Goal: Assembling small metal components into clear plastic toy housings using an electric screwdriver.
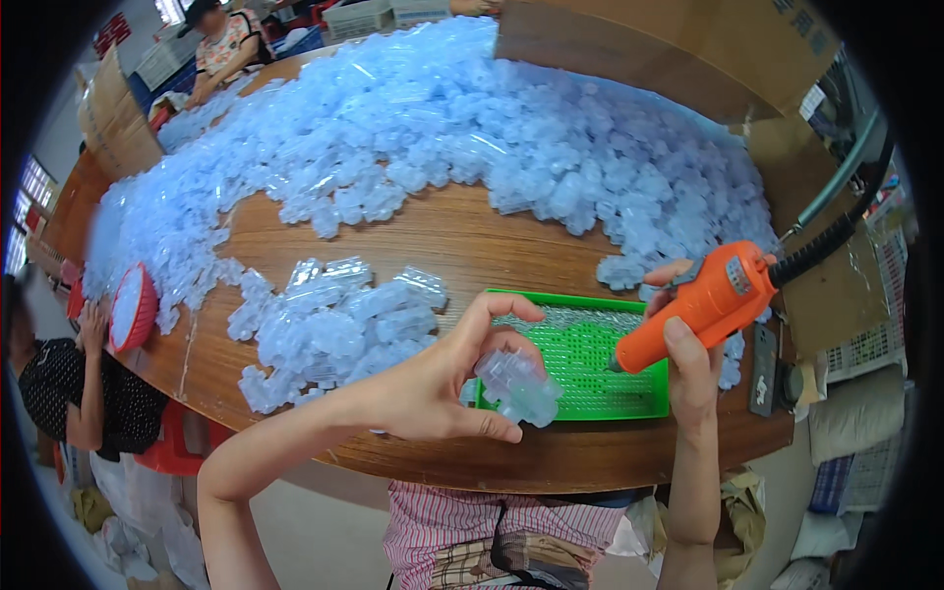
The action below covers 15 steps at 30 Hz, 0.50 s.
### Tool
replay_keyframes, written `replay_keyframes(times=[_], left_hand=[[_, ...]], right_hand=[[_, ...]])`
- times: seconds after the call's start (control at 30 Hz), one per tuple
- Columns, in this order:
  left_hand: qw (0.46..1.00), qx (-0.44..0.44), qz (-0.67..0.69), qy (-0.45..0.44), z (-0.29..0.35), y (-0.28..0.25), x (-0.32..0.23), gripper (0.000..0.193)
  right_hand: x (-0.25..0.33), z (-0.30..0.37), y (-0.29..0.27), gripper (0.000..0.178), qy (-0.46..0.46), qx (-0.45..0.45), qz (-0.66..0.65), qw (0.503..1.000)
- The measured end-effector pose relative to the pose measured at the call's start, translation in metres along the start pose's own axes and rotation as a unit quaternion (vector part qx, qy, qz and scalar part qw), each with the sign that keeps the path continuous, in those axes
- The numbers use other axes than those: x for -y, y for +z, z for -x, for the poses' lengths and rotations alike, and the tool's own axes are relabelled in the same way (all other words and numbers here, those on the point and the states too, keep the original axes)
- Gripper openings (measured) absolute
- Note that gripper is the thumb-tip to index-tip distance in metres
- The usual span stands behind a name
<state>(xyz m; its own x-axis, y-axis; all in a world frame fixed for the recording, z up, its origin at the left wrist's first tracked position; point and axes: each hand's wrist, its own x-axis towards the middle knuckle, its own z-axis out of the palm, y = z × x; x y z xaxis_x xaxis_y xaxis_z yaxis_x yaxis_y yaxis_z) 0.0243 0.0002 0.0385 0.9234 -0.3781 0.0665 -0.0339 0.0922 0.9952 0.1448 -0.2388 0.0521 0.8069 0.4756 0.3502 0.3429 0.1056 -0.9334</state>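
Observation:
My left hand point(454, 379) is curled around a small clear plastic part point(521, 389), whose lobed shape shows between the thumb and the fingers. It hovers at the left end of a shallow green tray point(639, 405). Inside the tray lies a plate with rows of small holes or pieces, too fine to tell which. In my right hand point(688, 369) is an orange electric screwdriver point(703, 300), its dark tip pointing down and left over the tray. The tip and the plastic part are apart. A smaller heap of clear plastic parts point(339, 329) lies left of my left hand.
A large bank of clear bluish plastic parts point(423, 118) curves across the wooden table point(393, 236). Cardboard boxes point(639, 59) stand at the back right. A phone point(763, 369) lies near the right edge. Two people sit at the left, one beside a red basket point(134, 307).

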Motion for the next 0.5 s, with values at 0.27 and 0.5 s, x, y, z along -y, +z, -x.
replay_keyframes(times=[0.27, 0.5], left_hand=[[0.989, -0.032, -0.141, -0.018, -0.001, 0.015, 0.000, 0.049], [0.912, 0.032, -0.408, -0.032, 0.004, 0.046, -0.008, 0.076]], right_hand=[[-0.015, 0.010, -0.010, 0.035, 0.031, -0.053, -0.116, 0.991], [-0.013, 0.015, -0.001, 0.029, 0.058, -0.053, -0.074, 0.994]])
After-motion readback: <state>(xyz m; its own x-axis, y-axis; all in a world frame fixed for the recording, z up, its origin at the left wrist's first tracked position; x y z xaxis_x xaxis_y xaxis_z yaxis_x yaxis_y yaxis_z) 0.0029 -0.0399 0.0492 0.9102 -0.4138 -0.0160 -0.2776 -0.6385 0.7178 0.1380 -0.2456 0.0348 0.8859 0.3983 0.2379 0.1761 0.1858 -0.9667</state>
